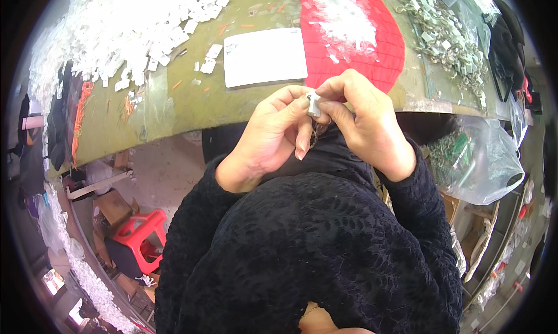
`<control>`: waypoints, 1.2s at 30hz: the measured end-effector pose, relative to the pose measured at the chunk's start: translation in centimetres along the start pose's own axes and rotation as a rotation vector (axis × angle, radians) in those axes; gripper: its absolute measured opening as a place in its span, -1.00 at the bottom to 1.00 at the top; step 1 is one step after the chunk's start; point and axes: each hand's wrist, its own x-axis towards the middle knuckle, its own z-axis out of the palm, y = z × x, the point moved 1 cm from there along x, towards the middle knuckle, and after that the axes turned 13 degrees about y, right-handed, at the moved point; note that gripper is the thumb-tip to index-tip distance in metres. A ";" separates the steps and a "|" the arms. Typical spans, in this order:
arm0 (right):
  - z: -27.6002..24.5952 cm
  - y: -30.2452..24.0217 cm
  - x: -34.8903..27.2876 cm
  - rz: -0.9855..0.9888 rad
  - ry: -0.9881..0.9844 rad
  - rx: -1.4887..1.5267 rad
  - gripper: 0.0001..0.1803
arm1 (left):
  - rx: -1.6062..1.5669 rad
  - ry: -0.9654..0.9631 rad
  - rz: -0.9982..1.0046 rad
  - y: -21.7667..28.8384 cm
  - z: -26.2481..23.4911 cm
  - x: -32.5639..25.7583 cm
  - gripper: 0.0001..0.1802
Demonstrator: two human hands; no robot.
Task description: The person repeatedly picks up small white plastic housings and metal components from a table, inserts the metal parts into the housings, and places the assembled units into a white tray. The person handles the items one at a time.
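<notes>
Between my two hands, just off the table's front edge, is a small white piece (313,104) with what looks like a thin chain or cord hanging beneath it. My left hand (268,132) pinches it from the left with thumb and forefinger, other fingers curled below. From the right, the thumb and forefinger of my right hand (367,116) close on its upper side. Beyond the hands a white rectangular board (265,57) lies on the table, touching a red quilted cloth (381,49) that bears a heap of small clear-white pieces (344,21).
A large spread of small white pieces (133,35) covers the table's (174,110) far left. Chained pieces (444,38) pile at the right. Orange cords (80,122) hang at the left edge. A clear plastic bag (479,160) hangs at right; a red stool (141,236) stands below left.
</notes>
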 end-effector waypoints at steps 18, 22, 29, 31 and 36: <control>-1.7 -0.1 -0.6 -0.097 0.030 0.063 -0.83 | 0.020 -0.008 0.024 0.1 0.4 -1.3 -0.78; -2.4 0.0 -1.4 -0.229 -0.011 -0.078 -0.90 | 0.097 0.001 0.002 -0.5 0.1 -1.6 -0.79; -2.2 -1.1 -2.8 -0.500 -0.036 -0.305 -0.81 | 0.313 -0.009 0.027 -1.4 1.3 -2.4 -0.84; -2.4 -1.2 -3.2 -0.503 -0.074 -0.364 -0.82 | 0.398 0.035 0.015 -1.6 1.7 -2.3 -0.82; -3.4 0.2 -3.7 -0.258 -0.039 -0.201 -0.72 | 0.356 0.095 0.046 -2.0 2.8 -1.3 -0.81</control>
